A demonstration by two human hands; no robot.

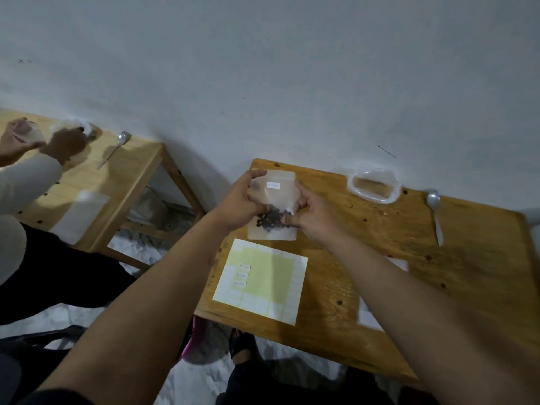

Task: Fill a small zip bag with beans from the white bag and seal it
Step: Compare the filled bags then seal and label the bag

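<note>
A small frosted zip bag (274, 197) with a white label stands over the wooden table (380, 258), dark beans pooled in its lower half. My left hand (241, 200) grips the bag's left side, fingers curled round its upper edge. My right hand (314, 216) pinches its right side, thumb lying across the beans. The white plastic bag (373, 185) lies open at the table's back edge near the wall, to the right of my hands.
A sheet of sticker labels (263, 279) lies on the table below the bag. A metal spoon (435, 211) rests at the right, and white paper (371, 314) shows under my right forearm. On a second table (131, 171) to the left another person handles a bag beside a spoon (115, 149).
</note>
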